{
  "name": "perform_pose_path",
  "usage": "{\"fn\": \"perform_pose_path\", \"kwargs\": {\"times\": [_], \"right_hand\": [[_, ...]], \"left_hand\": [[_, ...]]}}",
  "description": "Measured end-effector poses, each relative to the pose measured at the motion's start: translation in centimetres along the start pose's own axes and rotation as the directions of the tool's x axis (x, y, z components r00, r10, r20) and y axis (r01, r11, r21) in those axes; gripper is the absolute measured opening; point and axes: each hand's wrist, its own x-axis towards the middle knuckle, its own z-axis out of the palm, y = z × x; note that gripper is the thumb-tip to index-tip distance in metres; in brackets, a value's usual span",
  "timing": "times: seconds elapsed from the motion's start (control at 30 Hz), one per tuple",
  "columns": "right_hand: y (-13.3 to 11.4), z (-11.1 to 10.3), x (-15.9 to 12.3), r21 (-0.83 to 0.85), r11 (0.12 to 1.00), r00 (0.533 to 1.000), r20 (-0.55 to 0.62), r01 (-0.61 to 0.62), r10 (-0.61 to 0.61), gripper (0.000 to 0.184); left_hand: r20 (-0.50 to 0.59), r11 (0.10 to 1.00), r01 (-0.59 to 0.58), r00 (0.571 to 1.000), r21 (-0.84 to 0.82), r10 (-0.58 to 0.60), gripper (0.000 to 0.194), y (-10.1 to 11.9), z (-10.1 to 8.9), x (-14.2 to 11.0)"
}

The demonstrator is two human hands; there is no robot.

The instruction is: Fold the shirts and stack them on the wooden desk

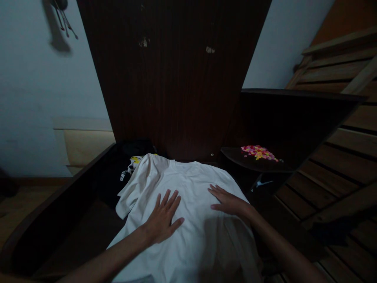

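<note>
A white T-shirt (188, 188) lies spread out in front of me, its collar toward the dark panel. One sleeve is bunched in folds on the left side. My left hand (165, 216) rests flat on the middle of the shirt, fingers spread. Flat against the right part of the shirt is my right hand (226, 201), its fingers stretched toward the left. Neither hand grips anything. Shadow covers the lower right of the cloth, and the shirt's bottom edge is hard to make out.
Dark clothes (118, 177) with white and yellow prints are piled at the left. A tall dark wooden panel (179, 86) stands behind. Pink and yellow small pieces (259, 152) lie on a corner shelf (250, 165). Wooden slats (338, 165) rise at the right.
</note>
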Motion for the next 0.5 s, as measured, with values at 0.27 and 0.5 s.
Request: {"fn": "perform_pose_path", "kwargs": {"times": [0.27,0.5], "right_hand": [[-3.0,-3.2,1.4,-0.092,0.995,0.998,-0.057,0.031,-0.036,0.072],[-8.2,-1.5,6.9,0.033,0.957,0.920,-0.285,0.289,-0.268,0.064]], "left_hand": [[-0.227,0.961,0.233,0.954,0.149,-0.196,0.042,-4.5,-5.4,3.0],[-0.291,0.809,0.528,0.841,0.259,-0.456,0.028,-11.0,-11.7,5.8]]}}
